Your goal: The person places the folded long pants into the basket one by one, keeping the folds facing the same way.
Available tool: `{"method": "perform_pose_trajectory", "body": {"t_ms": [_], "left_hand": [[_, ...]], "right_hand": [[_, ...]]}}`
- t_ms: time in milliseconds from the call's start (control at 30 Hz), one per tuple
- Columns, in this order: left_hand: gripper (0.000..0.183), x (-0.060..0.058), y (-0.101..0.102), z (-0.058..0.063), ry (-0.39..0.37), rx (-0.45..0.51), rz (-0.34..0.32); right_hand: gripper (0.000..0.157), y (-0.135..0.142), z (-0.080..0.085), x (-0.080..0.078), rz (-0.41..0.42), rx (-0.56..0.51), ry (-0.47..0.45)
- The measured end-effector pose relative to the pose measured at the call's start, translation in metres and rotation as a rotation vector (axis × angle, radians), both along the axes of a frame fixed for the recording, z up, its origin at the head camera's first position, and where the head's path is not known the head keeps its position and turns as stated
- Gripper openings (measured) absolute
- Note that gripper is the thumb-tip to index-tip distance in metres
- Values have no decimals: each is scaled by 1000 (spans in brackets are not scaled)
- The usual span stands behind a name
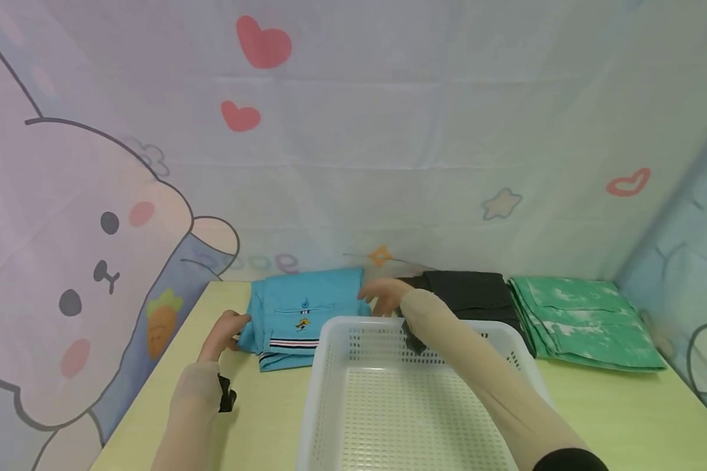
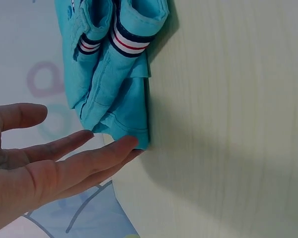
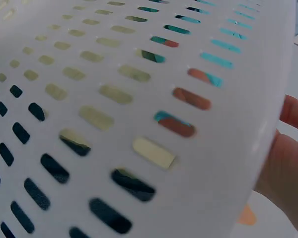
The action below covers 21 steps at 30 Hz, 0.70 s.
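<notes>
Folded blue pants (image 1: 306, 314) with a striped trim and a small embroidered figure lie at the table's back left. My left hand (image 1: 222, 333) is at their left side, fingers (image 2: 126, 148) extended and the tips right at the folded edge in the left wrist view. At their right side is my right hand (image 1: 385, 293), reaching over the back rim of a white plastic basket (image 1: 336, 327), fingers bent downward. In the right wrist view the basket wall (image 3: 228, 163) hides most of that hand, with parts of its fingers showing through the slots.
The basket stands at the front middle of the pale yellow table (image 1: 259, 425). Behind it lies a folded black garment (image 1: 471, 294), and a folded green patterned garment (image 1: 589, 320) is to its right. A printed curtain (image 1: 359, 163) hangs behind the table.
</notes>
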<state>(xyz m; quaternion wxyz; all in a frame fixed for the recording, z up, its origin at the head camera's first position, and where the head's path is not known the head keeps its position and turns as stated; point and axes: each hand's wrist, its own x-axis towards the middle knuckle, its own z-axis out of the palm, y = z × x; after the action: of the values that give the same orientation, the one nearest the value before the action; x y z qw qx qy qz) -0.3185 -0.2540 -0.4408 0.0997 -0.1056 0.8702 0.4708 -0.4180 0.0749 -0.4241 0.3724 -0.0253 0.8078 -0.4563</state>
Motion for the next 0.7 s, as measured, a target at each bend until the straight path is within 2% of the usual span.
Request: {"method": "perform_pose_trajectory", "body": {"t_ms": [33, 100, 167, 233, 267, 300, 367, 467, 700], "left_hand": [[54, 0, 0, 0, 1, -4, 2], [54, 1, 1, 1, -1, -6, 6], [53, 1, 2, 2, -8, -5, 12], [54, 1, 3, 3, -18, 4, 15], [54, 1, 4, 3, -23, 9, 15], [55, 0, 4, 3, -27, 14, 15], [56, 0, 5, 4, -37, 26, 16], [57, -2, 4, 4, -46, 47, 14], [63, -3, 3, 0, -82, 154, -12]], "right_hand": [[52, -1, 4, 4, 7, 7, 2], [53, -2, -6, -4, -10, -13, -8], [58, -3, -7, -3, -38, -22, -35], [62, -5, -3, 3, -81, -21, -60], [62, -9, 8, 15, -127, -9, -69], [65, -10, 11, 19, -144, -18, -88], [68, -11, 21, 31, -170, -49, -127], [70, -12, 27, 41, -189, -95, -177], [70, -10, 17, 47, -157, 26, -65]]}}
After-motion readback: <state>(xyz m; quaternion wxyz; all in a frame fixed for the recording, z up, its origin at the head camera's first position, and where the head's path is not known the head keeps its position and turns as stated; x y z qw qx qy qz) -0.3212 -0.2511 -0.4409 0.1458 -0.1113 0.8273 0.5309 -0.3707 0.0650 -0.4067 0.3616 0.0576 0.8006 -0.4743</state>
